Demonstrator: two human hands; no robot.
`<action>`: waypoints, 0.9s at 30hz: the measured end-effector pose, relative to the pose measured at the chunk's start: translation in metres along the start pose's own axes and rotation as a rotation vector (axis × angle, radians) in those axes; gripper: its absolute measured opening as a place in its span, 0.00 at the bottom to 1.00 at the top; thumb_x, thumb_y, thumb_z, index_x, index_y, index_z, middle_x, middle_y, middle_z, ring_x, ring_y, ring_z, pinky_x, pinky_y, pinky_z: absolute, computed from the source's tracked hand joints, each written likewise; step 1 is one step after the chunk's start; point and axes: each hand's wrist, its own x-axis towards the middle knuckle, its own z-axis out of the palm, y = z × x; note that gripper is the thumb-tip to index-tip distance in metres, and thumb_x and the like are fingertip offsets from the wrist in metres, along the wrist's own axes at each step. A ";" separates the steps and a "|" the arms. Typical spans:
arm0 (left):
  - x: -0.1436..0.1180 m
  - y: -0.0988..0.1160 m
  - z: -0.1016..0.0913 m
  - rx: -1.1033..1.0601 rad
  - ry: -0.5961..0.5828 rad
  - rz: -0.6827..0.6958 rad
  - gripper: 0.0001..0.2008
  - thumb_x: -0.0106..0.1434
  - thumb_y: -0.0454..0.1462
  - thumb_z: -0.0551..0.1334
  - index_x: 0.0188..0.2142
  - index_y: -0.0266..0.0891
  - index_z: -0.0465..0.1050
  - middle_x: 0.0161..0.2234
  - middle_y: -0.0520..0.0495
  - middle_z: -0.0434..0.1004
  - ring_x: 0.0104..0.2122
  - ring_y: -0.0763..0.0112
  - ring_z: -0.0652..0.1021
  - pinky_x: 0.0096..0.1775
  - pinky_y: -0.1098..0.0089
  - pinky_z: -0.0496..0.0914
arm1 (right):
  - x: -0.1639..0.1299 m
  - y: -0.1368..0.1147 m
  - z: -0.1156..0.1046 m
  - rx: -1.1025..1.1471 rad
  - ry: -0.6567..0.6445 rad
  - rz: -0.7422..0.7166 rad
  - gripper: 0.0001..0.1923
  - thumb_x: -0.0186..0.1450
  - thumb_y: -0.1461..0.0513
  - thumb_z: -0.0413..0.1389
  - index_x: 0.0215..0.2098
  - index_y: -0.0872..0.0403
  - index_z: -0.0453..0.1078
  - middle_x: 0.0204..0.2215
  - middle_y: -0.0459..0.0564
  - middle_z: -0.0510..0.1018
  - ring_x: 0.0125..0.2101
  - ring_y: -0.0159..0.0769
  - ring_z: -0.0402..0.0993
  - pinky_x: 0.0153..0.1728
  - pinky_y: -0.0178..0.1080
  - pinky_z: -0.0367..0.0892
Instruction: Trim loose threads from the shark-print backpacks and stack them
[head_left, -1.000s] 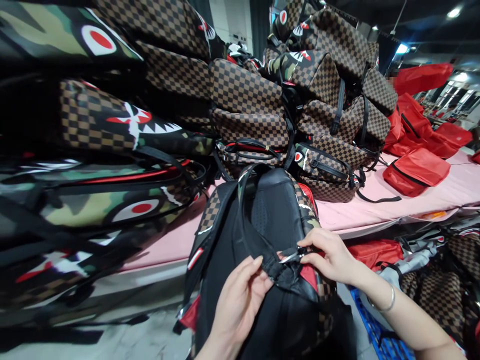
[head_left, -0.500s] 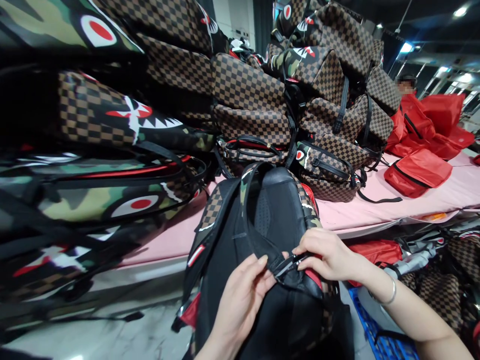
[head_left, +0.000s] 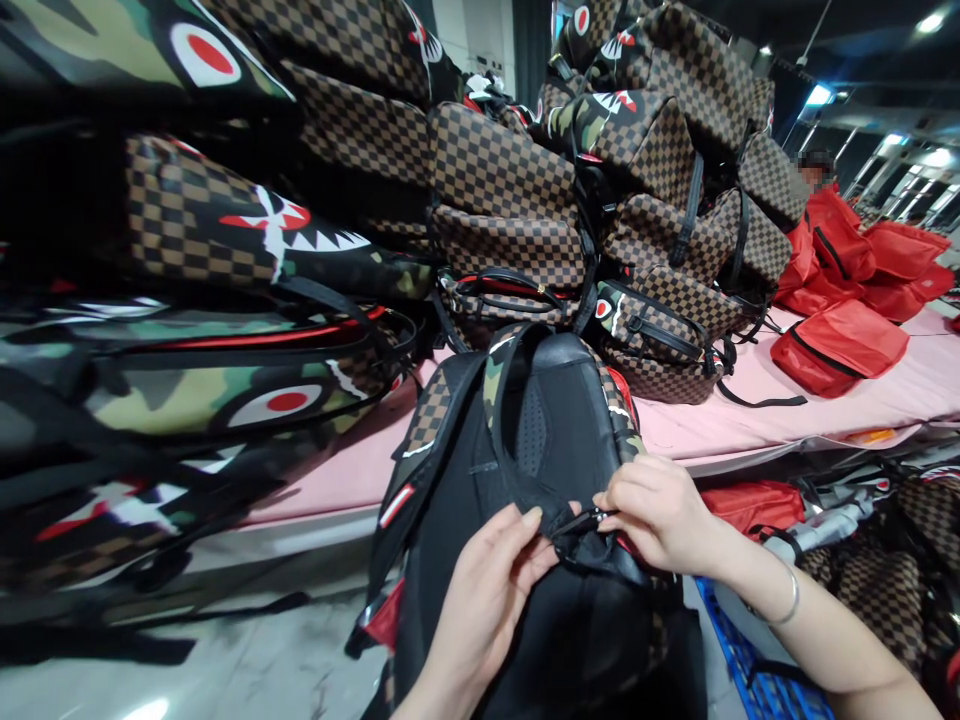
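Near: my left hand is curled shut, thumb and fingers pinching the black strap where it meets the lower right corner of the backpack. My right hand is closed on a small pair of snips, blades pointed left into the strap end, right beside the left thumb. A second ago the blades showed bright and open with a gap to the left fingers; now they are mostly buried under the strap end, and the two hands nearly touch. Can't tell if the blades are open or closed on anything.

My read: a trim at the strap joint is under way, not finished. No loose thread or cut piece visible.

The backpack lies back panel up, its bottom end toward me, its top end resting against the edge of the pink table. Position basically unchanged across the second; the view just crept up a little.

Middle: more bags and a blue crate sit below the table on my right.

Far: a tall pile of checkered bags on the table, camo shark-mouth ones blurred at left, red bags at right. Another person is behind the red bags; their hands are not visible.
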 end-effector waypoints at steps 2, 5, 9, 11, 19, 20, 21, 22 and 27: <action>0.000 0.000 0.000 -0.008 -0.005 -0.002 0.11 0.44 0.36 0.71 0.22 0.34 0.70 0.22 0.52 0.75 0.22 0.78 0.73 0.26 0.77 0.72 | -0.003 0.001 0.001 0.056 0.056 0.040 0.10 0.66 0.59 0.48 0.32 0.56 0.66 0.26 0.49 0.71 0.27 0.34 0.64 0.30 0.37 0.59; 0.000 0.001 0.001 -0.013 -0.016 -0.002 0.12 0.43 0.36 0.72 0.21 0.34 0.69 0.21 0.52 0.74 0.23 0.76 0.74 0.26 0.76 0.72 | -0.006 0.001 0.002 0.139 0.075 0.064 0.09 0.66 0.58 0.50 0.35 0.56 0.66 0.27 0.50 0.72 0.29 0.34 0.66 0.31 0.36 0.61; 0.000 -0.001 0.001 -0.001 -0.007 -0.002 0.13 0.43 0.37 0.72 0.21 0.34 0.68 0.21 0.52 0.74 0.24 0.75 0.74 0.27 0.75 0.72 | -0.006 -0.001 0.003 0.082 0.032 0.053 0.09 0.66 0.58 0.50 0.33 0.55 0.67 0.27 0.50 0.73 0.29 0.35 0.66 0.31 0.37 0.61; 0.001 -0.002 0.000 0.012 -0.003 -0.011 0.13 0.43 0.38 0.72 0.22 0.34 0.69 0.21 0.52 0.74 0.24 0.76 0.74 0.27 0.75 0.72 | -0.007 -0.001 0.004 0.086 0.068 0.072 0.09 0.65 0.59 0.50 0.31 0.55 0.66 0.26 0.50 0.73 0.29 0.35 0.66 0.31 0.37 0.61; 0.007 -0.006 -0.006 0.070 0.030 -0.027 0.18 0.39 0.42 0.73 0.23 0.35 0.69 0.24 0.51 0.75 0.26 0.74 0.74 0.31 0.73 0.73 | -0.014 -0.004 -0.002 0.259 0.080 0.212 0.07 0.64 0.59 0.51 0.33 0.55 0.67 0.27 0.48 0.72 0.28 0.32 0.67 0.30 0.34 0.61; 0.008 -0.007 -0.008 0.078 0.036 -0.028 0.19 0.38 0.43 0.73 0.24 0.36 0.69 0.24 0.52 0.74 0.26 0.74 0.73 0.31 0.73 0.73 | -0.018 -0.005 -0.004 0.300 0.094 0.264 0.07 0.64 0.60 0.52 0.34 0.55 0.66 0.27 0.47 0.72 0.28 0.31 0.67 0.30 0.33 0.61; 0.010 -0.007 -0.010 0.088 0.041 -0.028 0.19 0.38 0.44 0.73 0.24 0.36 0.68 0.24 0.52 0.74 0.26 0.74 0.73 0.31 0.73 0.72 | -0.022 -0.005 -0.007 0.338 0.097 0.324 0.07 0.63 0.59 0.53 0.35 0.55 0.66 0.27 0.47 0.72 0.27 0.31 0.67 0.29 0.32 0.61; 0.011 -0.008 -0.011 0.099 0.044 -0.026 0.20 0.38 0.44 0.73 0.25 0.36 0.68 0.23 0.53 0.73 0.25 0.74 0.72 0.31 0.73 0.72 | -0.027 -0.006 -0.009 0.364 0.074 0.378 0.09 0.61 0.58 0.55 0.37 0.55 0.66 0.28 0.46 0.72 0.27 0.30 0.67 0.29 0.31 0.61; 0.015 -0.010 -0.021 0.347 -0.018 0.109 0.17 0.48 0.49 0.66 0.24 0.38 0.66 0.21 0.54 0.69 0.23 0.73 0.71 0.29 0.72 0.70 | -0.061 -0.014 0.001 0.344 -0.074 0.327 0.06 0.56 0.59 0.58 0.26 0.53 0.68 0.20 0.42 0.70 0.22 0.28 0.65 0.24 0.30 0.57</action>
